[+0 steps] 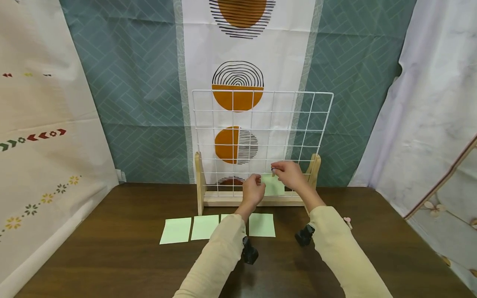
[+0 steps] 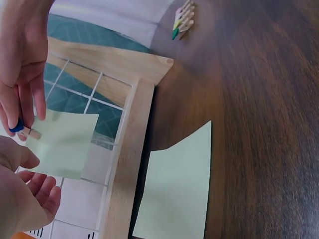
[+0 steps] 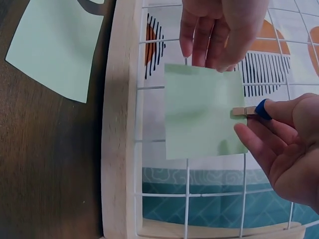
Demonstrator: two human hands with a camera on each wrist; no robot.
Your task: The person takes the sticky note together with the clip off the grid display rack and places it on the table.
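A pale green square paper note (image 1: pixel 273 185) lies against the lower part of a white wire grid (image 1: pixel 262 145). My right hand (image 1: pixel 292 176) pinches a small wooden clothespin (image 3: pixel 244 111) with a blue top. The pin's jaws sit over the note's upper edge, at a grid wire. At the note's left edge, my left hand (image 1: pixel 254 191) holds the paper between thumb and fingers. In the right wrist view, that left hand (image 3: pixel 224 30) comes in from the top, its thumb on the paper's edge.
Light wooden feet (image 1: pixel 200 182) and a wooden bar (image 1: pixel 223 199) support the grid. Several more green notes (image 1: pixel 176 230) lie in a row on the dark brown table (image 1: pixel 112 248). Several clothespins (image 2: pixel 184 21) lie to the right. Patterned cloths (image 1: pixel 141 82) hang behind.
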